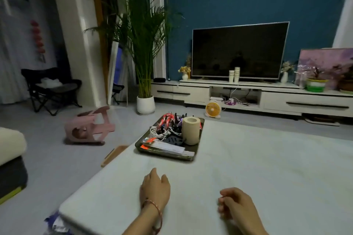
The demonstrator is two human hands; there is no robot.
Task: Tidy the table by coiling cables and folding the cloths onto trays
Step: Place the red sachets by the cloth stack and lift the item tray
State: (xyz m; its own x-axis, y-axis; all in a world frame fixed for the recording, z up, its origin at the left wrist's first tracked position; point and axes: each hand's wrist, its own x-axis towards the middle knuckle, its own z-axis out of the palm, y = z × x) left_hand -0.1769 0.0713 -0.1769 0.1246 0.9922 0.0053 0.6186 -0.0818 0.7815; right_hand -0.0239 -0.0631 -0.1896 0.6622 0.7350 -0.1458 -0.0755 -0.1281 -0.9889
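cables (164, 126), red-striped and white, sit bunched on the dark flat tray (164, 155), far left on the table (257, 168), by a round cream roll (191, 130). left hand (155, 187) lies flat; right hand (236, 206) curls loosely, holding nothing.

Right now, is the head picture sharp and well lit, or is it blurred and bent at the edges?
Head view: dim, bluish light; the cables on the tray are soft, hard to tell apart; the wide lens tilts the white pillar and the TV cabinet near the edges; left hand and right hand are fairly clear.
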